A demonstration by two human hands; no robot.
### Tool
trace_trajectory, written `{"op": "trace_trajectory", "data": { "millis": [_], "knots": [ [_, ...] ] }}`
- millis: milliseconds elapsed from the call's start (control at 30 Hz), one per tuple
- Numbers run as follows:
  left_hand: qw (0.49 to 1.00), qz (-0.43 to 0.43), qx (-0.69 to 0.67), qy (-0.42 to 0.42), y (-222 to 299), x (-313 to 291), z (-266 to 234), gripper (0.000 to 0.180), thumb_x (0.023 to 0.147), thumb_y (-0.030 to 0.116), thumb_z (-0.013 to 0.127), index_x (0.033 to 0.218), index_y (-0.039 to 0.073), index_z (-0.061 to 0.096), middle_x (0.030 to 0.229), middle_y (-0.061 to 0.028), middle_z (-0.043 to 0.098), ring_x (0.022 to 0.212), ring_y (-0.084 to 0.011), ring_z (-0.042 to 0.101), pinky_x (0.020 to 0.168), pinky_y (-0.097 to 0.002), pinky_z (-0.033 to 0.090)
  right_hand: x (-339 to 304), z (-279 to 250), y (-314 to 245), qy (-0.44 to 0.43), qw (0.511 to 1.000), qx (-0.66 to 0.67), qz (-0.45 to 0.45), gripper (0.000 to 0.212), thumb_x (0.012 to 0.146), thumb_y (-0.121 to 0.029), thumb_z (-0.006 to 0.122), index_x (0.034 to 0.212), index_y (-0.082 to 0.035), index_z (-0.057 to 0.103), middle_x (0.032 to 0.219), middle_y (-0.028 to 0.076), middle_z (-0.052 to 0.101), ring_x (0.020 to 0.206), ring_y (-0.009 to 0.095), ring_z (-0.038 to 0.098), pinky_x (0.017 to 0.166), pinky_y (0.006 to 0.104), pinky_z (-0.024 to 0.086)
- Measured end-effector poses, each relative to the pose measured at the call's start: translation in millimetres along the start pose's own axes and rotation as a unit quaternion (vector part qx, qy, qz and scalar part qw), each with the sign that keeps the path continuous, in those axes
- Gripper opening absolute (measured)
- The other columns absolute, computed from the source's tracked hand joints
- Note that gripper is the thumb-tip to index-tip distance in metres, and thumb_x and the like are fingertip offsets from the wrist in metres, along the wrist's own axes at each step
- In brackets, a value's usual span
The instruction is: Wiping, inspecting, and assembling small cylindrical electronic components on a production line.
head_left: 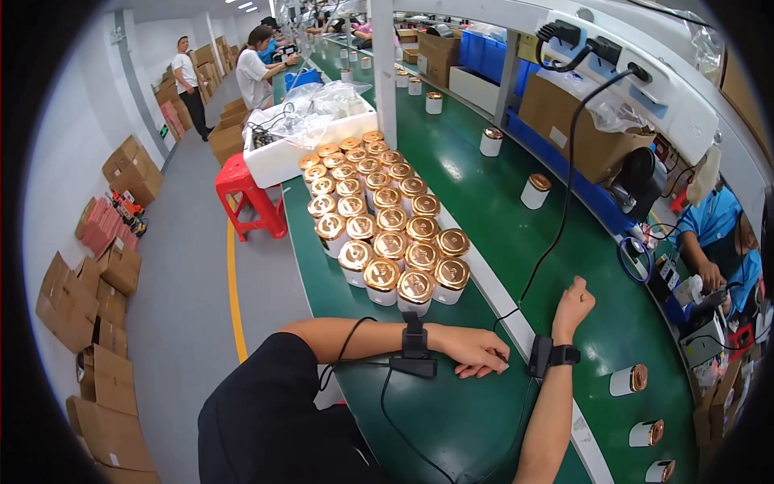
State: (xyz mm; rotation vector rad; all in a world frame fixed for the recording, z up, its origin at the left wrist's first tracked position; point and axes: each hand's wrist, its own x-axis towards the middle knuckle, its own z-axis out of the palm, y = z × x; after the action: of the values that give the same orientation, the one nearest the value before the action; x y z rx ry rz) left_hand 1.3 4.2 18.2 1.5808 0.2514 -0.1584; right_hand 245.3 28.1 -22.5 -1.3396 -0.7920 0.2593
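While the left hand (pixel 469 348) is curled over the green table (pixel 451 423), the right hand (pixel 573 308) is curled above the belt (pixel 484 214); whether anything is gripped by either cannot be told. Copper-lidded white jars (pixel 391 219) are grouped on the table beyond the left hand, and more are spaced along the belt.

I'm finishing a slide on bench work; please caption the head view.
A person's hands near clustered white canisters with copper-coloured lids on a green workbench.
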Motion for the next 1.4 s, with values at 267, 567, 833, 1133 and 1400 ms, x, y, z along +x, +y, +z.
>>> {"op": "trace_trajectory", "data": {
  "millis": [267,567,833,1133,1400],
  "knots": [
    [0.999,-0.029,-0.016,-0.026,-0.4,-6.7,-7.4,0.029,0.099,0.03,0.048,0.096,0.002,0.055,0.068,-0.0026,0.055,0.05,-0.0086,0.054,0.045,-0.0225,0.043,-5.3,10.1,1.3,0.041,0.999,0.0,0.005,0.039,0.096,-0.019,0.048,0.063,0.0,0.052,0.051,-0.003,0.032,0.047,0.008,0.031,0.045,0.0289,0.026],
    [0.995,-0.089,-0.027,-0.032,14.7,8.3,8.3,0.024,0.099,0.022,0.049,0.1,-0.001,0.058,0.069,-0.0042,0.059,0.054,-0.0105,0.058,0.047,-0.0219,0.045,3.9,2.4,6.6,0.074,0.996,-0.001,-0.054,0.048,0.094,-0.02,0.049,0.051,0.0,0.043,0.045,0.011,0.031,0.044,0.013,0.034,0.043,0.0376,0.027],
    [0.995,-0.097,-0.014,-0.019,32.1,1.1,43.8,0.023,0.097,0.016,0.047,0.098,-0.005,0.056,0.07,-0.0097,0.059,0.051,-0.0155,0.057,0.044,-0.0225,0.045,-8.4,-10.9,-0.9,0.156,0.983,0.087,-0.048,0.05,0.094,-0.025,0.047,0.054,0.004,0.034,0.048,0.013,0.028,0.046,0.018,0.029,0.049,0.0405,0.029],
    [0.993,-0.11,-0.032,0.019,27.6,3.6,34.3,0.022,0.096,0.015,0.046,0.098,-0.004,0.057,0.068,-0.0101,0.059,0.05,-0.0162,0.058,0.043,-0.0231,0.044,1.1,-13.4,10.2,0.173,0.98,0.016,-0.101,0.038,0.094,-0.021,0.04,0.063,0.002,0.04,0.056,0.017,0.035,0.057,0.03,0.037,0.057,0.0442,0.03],
    [0.994,-0.102,-0.017,-0.035,9.5,-5.7,10.5,0.026,0.1,0.027,0.048,0.1,0.003,0.058,0.069,-0.0012,0.058,0.055,-0.0074,0.055,0.049,-0.0212,0.043,-1.3,-1.4,25.8,0.075,0.99,-0.04,-0.117,0.041,0.095,-0.021,0.036,0.055,-0.009,0.038,0.051,0.001,0.031,0.05,0.012,0.033,0.044,0.0319,0.026]
  ]
}}
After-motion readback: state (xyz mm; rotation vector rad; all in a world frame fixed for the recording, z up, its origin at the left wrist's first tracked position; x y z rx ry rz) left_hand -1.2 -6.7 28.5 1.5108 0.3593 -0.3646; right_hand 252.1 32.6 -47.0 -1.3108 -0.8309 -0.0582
